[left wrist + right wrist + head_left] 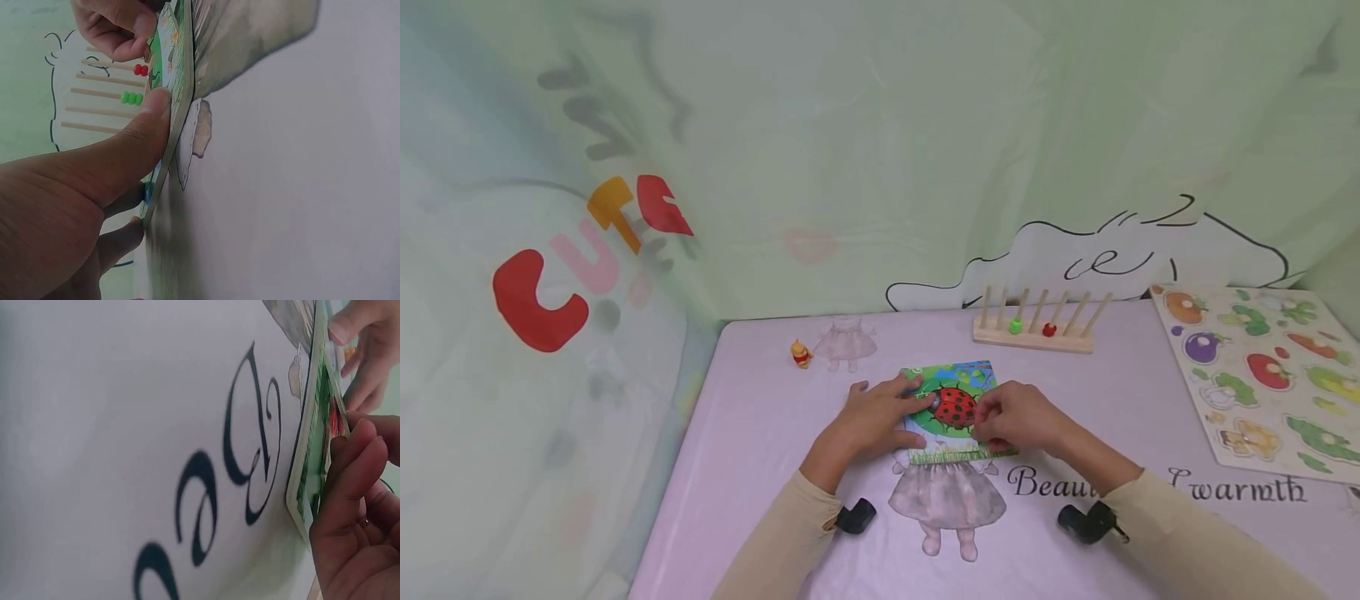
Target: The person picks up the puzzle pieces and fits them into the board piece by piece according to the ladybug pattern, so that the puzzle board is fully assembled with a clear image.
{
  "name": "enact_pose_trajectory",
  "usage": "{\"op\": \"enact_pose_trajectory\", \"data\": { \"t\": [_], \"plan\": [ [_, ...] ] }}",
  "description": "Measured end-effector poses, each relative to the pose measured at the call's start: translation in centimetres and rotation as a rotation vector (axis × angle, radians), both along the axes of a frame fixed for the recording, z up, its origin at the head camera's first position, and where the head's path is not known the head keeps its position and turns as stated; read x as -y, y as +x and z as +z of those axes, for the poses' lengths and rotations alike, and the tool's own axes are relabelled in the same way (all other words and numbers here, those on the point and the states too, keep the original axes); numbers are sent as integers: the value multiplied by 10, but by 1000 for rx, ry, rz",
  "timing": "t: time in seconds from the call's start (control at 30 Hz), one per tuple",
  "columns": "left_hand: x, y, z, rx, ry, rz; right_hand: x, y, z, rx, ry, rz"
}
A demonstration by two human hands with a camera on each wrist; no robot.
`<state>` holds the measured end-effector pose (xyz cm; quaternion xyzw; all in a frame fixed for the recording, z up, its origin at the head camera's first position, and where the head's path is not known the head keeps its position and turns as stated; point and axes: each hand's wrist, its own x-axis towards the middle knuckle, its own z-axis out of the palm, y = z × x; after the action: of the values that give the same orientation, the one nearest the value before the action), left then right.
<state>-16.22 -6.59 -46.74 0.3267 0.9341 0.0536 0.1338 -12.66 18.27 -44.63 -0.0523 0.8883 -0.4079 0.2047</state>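
Note:
A flat ladybug jigsaw puzzle (951, 375) with a blue, green and grassy picture lies on the table in the head view. My left hand (874, 418) rests on its left part with fingers spread, the thumb (140, 134) touching the near edge in the left wrist view. At the right side of the ladybug, my right hand (1024, 417) pinches a puzzle piece (335, 387) between thumb and fingertips. In the right wrist view that piece is tilted up from the board, over a plain green surface. The fingers hide much of the piece.
Behind the puzzle stands a wooden peg rack (1033, 336) with green beads (1015, 326) and red beads (1049, 330). A small yellow bear figure (801, 354) is at the back left. At the right lies a vegetable peg board (1217, 400). Fabric walls (850, 167) border the table.

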Motion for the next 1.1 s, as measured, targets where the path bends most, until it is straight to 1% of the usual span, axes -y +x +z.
{"op": "enact_pose_trajectory", "data": {
  "t": [0.27, 0.57, 0.7, 0.77, 0.83, 0.9, 0.97, 1.03, 1.1],
  "plan": [
    [0, 0, 0, -3, 4, -2, 0, -1, -2, -7, 44, -7],
    [1, 0, 1, 11, 19, 4, 4, -1, -1, -38, 131, -63],
    [0, 1, 1, 12, 23, 4, 4, -1, -1, -56, 149, -54],
    [1, 0, 0, 15, 25, 4, 2, -2, -2, -90, 158, -37],
    [1, 1, 0, 14, 28, 4, -1, -4, -3, -155, 167, -10],
    [1, 1, 0, 11, 28, 3, -5, -7, -4, -263, 188, 37],
    [1, 1, 1, 10, 27, 2, -8, -9, -6, -367, 222, 104],
    [1, 0, 1, 13, 29, 2, -11, -11, -8, -408, 256, 176],
    [2, 0, 1, 15, 29, -1, -13, -12, -9, -406, 280, 244]
  ]
}}
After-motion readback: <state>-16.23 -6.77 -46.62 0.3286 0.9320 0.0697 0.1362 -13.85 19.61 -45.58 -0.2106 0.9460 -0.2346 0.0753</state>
